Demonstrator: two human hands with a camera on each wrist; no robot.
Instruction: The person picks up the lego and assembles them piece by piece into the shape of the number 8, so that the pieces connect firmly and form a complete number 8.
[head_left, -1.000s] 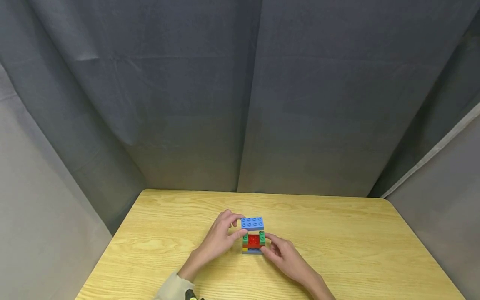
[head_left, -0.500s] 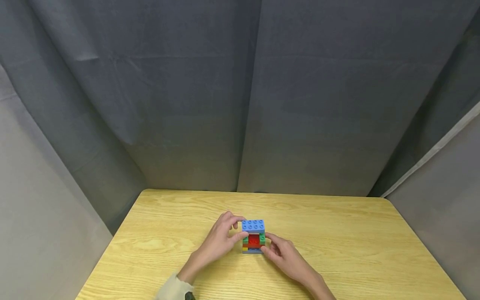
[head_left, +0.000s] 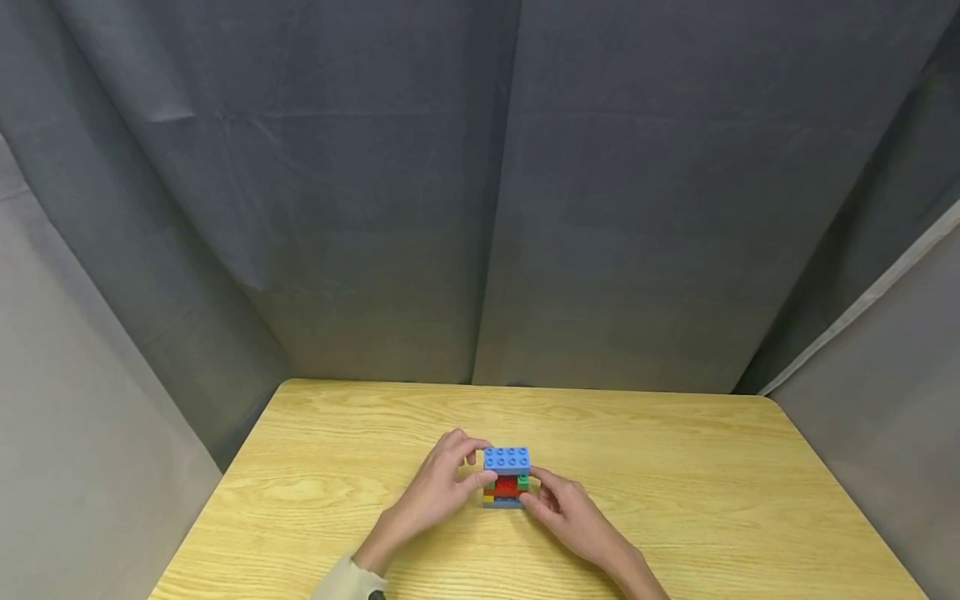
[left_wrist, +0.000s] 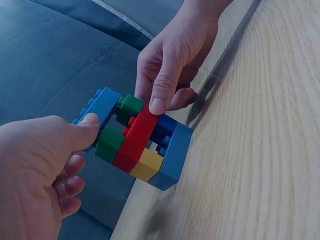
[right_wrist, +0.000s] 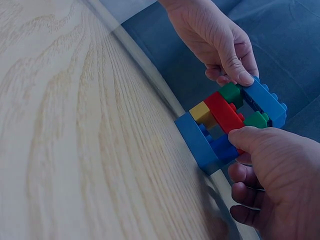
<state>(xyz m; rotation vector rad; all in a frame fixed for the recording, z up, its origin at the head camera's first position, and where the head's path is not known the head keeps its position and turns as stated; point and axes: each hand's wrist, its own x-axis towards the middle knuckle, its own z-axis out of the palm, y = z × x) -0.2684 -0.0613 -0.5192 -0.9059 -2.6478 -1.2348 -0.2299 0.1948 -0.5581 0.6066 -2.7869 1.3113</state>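
Observation:
My left hand [head_left: 435,490] pinches a blue eight-stud toy brick [head_left: 506,460] by its left end, thumb in front. That brick lies level over two small green bricks [left_wrist: 108,145] at the ends of a stack; whether it is fully pressed down I cannot tell. Below the green ones runs a long red brick [left_wrist: 135,145]. Under it sit a yellow brick [left_wrist: 148,165] on the left and a small blue brick [right_wrist: 223,148] on the right, both on a long blue base brick [left_wrist: 172,160]. My right hand [head_left: 576,512] grips the stack's right side, thumb on the red brick's end.
The stack stands on a wood-grain table [head_left: 675,467], near its middle front. Dark grey curtains [head_left: 375,208] hang behind the table, and lighter grey panels [head_left: 75,375] flank it on both sides.
The blue brick in my left hand has come down from above the stack onto the green bricks. My right hand has kept its hold and place.

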